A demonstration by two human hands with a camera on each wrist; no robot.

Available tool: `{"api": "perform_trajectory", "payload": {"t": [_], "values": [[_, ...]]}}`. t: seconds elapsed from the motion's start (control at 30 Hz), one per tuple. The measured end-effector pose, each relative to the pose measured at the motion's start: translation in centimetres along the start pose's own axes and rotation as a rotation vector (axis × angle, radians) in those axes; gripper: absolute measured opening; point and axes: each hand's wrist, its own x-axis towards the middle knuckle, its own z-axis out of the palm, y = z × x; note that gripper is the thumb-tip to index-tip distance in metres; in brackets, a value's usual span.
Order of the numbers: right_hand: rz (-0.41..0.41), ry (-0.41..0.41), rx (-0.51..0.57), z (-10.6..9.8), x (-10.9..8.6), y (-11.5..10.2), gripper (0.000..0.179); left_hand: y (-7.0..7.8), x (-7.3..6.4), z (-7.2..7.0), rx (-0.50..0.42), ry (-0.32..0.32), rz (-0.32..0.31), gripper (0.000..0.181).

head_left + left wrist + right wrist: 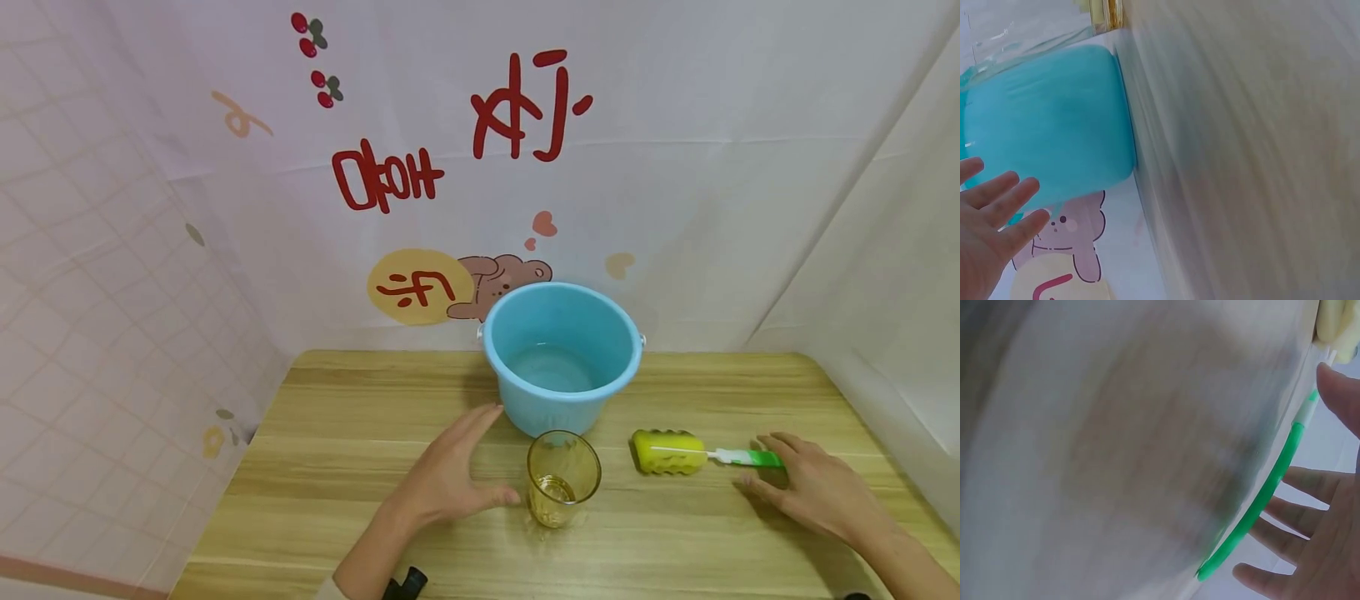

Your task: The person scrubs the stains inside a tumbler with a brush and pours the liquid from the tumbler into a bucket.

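An amber-tinted drinking glass (564, 481) stands upright on the table in front of a light blue bucket (557, 410). To the left of the glass, my left hand (452, 472) is spread, thumb and fingers apart, with the thumb tip close by the glass. The left wrist view shows the same hand (999, 215) with straight, parted fingers in front of the bucket. A cup brush with a yellow sponge head (670, 452) and a green-and-white handle lies on the right. Over the handle's end reaches my right hand (816, 490); its fingers (1300, 515) extend loosely around the green handle (1270, 482).
The bucket holds some clear water (551, 367) and stands near the back edge of the wood-grain table (360, 417). White printed cloth (675, 183) hangs behind and along both sides. A small black object (405, 585) shows near the left forearm.
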Motion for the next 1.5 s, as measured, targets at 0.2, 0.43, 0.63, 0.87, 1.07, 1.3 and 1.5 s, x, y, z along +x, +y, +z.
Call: {"api": "perform_trajectory", "payload": {"t": [0.2,0.43,0.63,0.87,1.07,1.3,1.5], "values": [[-0.016,-0.014,-0.006,0.1,0.1,0.2,0.064,0.4,0.2,0.6,0.011,-0.025,0.025,0.11],[-0.029,-0.022,0.003,0.1,0.3,0.5,0.05,0.9,0.3,1.0,-0.024,-0.066,-0.007,0.108],[-0.077,0.029,0.003,0.1,0.3,0.9,0.037,1.6,0.5,1.3,-0.057,-0.119,-0.027,0.107],[-0.096,0.052,0.009,0.0,0.3,1.4,0.03,2.0,0.9,1.7,-0.057,-0.144,-0.019,0.107],[-0.096,0.033,0.024,-0.8,0.3,1.3,0.033,2.5,0.9,1.8,-0.082,-0.147,-0.035,0.11],[-0.054,-0.032,0.069,-1.4,0.3,0.8,0.031,2.8,1.1,2.4,-0.101,-0.153,-0.027,0.111],[-0.067,0.002,0.07,-1.2,0.2,0.9,0.031,2.8,1.3,2.7,-0.153,-0.149,-0.02,0.106]]}}
